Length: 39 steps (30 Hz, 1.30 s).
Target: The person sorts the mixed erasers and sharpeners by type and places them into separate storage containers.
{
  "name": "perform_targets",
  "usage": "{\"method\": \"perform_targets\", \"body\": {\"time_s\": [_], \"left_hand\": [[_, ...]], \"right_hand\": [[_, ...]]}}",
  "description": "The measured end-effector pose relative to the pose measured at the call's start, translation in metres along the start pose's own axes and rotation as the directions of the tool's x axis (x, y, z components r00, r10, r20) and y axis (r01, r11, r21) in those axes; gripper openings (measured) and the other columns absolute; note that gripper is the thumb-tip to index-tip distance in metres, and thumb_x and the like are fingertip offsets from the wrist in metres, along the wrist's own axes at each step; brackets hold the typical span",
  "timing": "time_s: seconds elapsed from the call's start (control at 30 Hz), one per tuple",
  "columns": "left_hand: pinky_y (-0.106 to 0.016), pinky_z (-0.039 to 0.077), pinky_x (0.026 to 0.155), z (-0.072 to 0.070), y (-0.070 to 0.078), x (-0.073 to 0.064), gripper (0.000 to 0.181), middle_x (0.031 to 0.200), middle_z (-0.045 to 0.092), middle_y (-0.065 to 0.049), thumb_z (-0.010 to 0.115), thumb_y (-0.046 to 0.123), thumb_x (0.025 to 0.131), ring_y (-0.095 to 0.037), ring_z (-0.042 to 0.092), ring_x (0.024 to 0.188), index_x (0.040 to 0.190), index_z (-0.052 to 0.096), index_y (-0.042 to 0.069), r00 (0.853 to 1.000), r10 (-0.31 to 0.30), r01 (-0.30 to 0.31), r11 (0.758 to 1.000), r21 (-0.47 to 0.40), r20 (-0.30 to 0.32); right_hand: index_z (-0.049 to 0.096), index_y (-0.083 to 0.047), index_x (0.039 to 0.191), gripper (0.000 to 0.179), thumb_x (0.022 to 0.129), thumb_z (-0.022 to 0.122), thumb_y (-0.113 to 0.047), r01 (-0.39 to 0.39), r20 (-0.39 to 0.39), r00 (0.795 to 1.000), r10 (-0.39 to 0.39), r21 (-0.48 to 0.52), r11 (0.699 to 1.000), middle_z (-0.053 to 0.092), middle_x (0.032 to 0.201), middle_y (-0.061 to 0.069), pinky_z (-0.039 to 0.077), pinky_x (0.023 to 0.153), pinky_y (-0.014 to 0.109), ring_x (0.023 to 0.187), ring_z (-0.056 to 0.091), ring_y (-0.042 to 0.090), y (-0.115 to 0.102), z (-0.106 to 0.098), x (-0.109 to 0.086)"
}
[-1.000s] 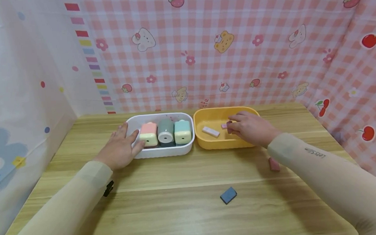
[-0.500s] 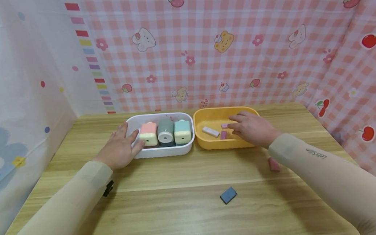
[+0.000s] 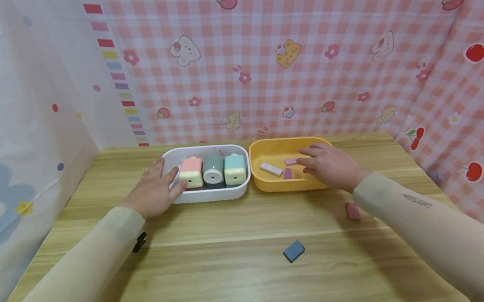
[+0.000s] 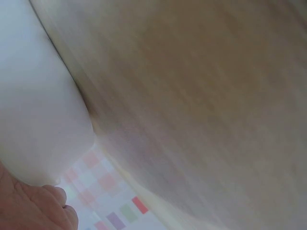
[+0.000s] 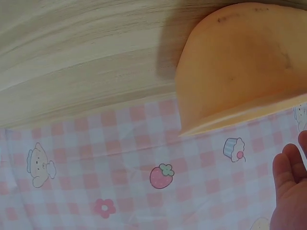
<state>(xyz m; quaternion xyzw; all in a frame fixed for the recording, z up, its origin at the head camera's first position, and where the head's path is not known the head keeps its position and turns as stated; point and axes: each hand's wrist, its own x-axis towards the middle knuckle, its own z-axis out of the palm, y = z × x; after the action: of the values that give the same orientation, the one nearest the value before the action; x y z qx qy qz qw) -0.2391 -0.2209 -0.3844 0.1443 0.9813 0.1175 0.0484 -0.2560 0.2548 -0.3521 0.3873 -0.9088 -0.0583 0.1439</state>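
My left hand [image 3: 154,190] rests on the left end of a white bin [image 3: 211,196], fingers spread and straight over its rim. Inside that bin stand three pencil sharpeners side by side: a pink-and-cream one [image 3: 191,172], a grey-green one [image 3: 213,168] and a teal-and-cream one [image 3: 235,169]. Over the right end of a yellow bin [image 3: 288,185], my right hand [image 3: 331,166] hangs with loose fingers and nothing in them. In the yellow bin lie a whitish eraser [image 3: 271,169] and two small pink erasers, one [image 3: 287,173] near the front and one [image 3: 290,161] beside my right fingertips.
A blue-grey eraser [image 3: 294,250] lies on the wooden table [image 3: 217,274] in front of the bins. A dark pink eraser [image 3: 353,211] sits near my right forearm. Beside my left wrist is a small black object [image 3: 139,242]. Patterned cloth [image 3: 263,88] hangs behind.
My right hand has let go of a small pink eraser, which now lies in the yellow bin, and has drawn slightly to the right. The left hand has stayed put.
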Motion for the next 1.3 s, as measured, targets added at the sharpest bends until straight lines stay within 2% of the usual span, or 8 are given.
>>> {"method": "perform_targets", "body": {"time_s": [0.3, 0.47, 0.6, 0.73, 0.97, 1.13, 1.3], "left_hand": [[-0.065, 0.004, 0.131, 0.0, 0.001, 0.0, 0.083, 0.175, -0.004, -0.029, 0.023, 0.066, 0.109, -0.054, -0.001, 0.161, 0.166, 0.028, 0.006, 1.0, -0.002, 0.002, 1.0, 0.004, 0.0], [-0.064, 0.004, 0.131, 0.0, 0.0, 0.0, 0.083, 0.175, -0.004, -0.03, 0.024, 0.066, 0.109, -0.054, -0.002, 0.161, 0.166, 0.028, 0.006, 1.0, 0.0, 0.0, 1.0, -0.002, -0.001], [-0.065, 0.004, 0.131, 0.0, 0.0, -0.001, 0.082, 0.174, -0.003, -0.03, 0.023, 0.064, 0.109, -0.055, -0.001, 0.16, 0.166, 0.029, 0.005, 1.0, 0.005, -0.005, 1.0, 0.003, -0.004], [-0.065, 0.005, 0.131, -0.001, 0.002, -0.001, 0.081, 0.174, -0.003, -0.031, 0.024, 0.063, 0.11, -0.055, -0.001, 0.16, 0.166, 0.029, 0.004, 1.0, 0.009, -0.009, 1.0, 0.004, -0.005], [-0.065, 0.004, 0.131, -0.001, 0.002, -0.001, 0.082, 0.174, -0.004, -0.031, 0.023, 0.064, 0.109, -0.055, -0.002, 0.16, 0.166, 0.028, 0.004, 1.0, 0.004, -0.004, 1.0, 0.006, 0.005], [-0.065, 0.004, 0.131, -0.001, 0.002, -0.001, 0.083, 0.174, -0.004, -0.03, 0.022, 0.065, 0.109, -0.055, -0.002, 0.161, 0.166, 0.028, 0.005, 1.0, 0.003, -0.003, 1.0, 0.013, 0.011], [-0.065, 0.004, 0.131, -0.001, 0.002, 0.0, 0.083, 0.174, -0.004, -0.03, 0.023, 0.065, 0.109, -0.055, -0.001, 0.16, 0.166, 0.028, 0.005, 1.0, 0.006, -0.006, 1.0, 0.018, 0.006]], "right_hand": [[0.077, -0.009, 0.127, 0.037, 0.092, 0.082, -0.02, -0.024, -0.014, 1.0, 0.024, 0.02, 1.0, 0.07, 0.137, 0.019, 0.054, 0.108, 0.054, 0.125, 0.066, 0.038, -0.001, -0.011, -0.032], [0.077, -0.009, 0.127, 0.037, 0.092, 0.082, -0.019, -0.055, -0.012, 0.998, 0.056, 0.077, 0.995, 0.069, 0.138, 0.021, 0.052, 0.109, 0.06, 0.126, 0.066, 0.043, -0.004, -0.018, -0.053], [0.078, -0.009, 0.126, 0.038, 0.089, 0.084, -0.018, -0.082, -0.021, 0.996, 0.085, 0.132, 0.988, 0.071, 0.135, 0.021, 0.055, 0.104, 0.059, 0.123, 0.066, 0.043, -0.006, -0.021, -0.07], [0.079, -0.01, 0.123, 0.041, 0.083, 0.089, -0.017, -0.062, -0.054, 0.996, 0.071, 0.149, 0.987, 0.074, 0.129, 0.02, 0.058, 0.097, 0.058, 0.115, 0.069, 0.041, -0.005, -0.018, -0.088], [0.078, -0.012, 0.126, 0.045, 0.082, 0.089, -0.014, -0.042, -0.043, 0.998, 0.05, 0.163, 0.986, 0.073, 0.132, 0.018, 0.058, 0.095, 0.06, 0.116, 0.07, 0.041, -0.005, -0.011, -0.116], [0.079, -0.013, 0.124, 0.044, 0.082, 0.09, -0.019, -0.015, -0.069, 0.997, 0.029, 0.183, 0.983, 0.072, 0.132, 0.02, 0.058, 0.094, 0.059, 0.115, 0.071, 0.041, -0.007, -0.005, -0.128], [0.078, -0.012, 0.124, 0.043, 0.084, 0.089, -0.02, -0.017, -0.052, 0.998, 0.027, 0.185, 0.983, 0.072, 0.132, 0.022, 0.058, 0.094, 0.059, 0.116, 0.071, 0.041, -0.006, 0.002, -0.136]]}}
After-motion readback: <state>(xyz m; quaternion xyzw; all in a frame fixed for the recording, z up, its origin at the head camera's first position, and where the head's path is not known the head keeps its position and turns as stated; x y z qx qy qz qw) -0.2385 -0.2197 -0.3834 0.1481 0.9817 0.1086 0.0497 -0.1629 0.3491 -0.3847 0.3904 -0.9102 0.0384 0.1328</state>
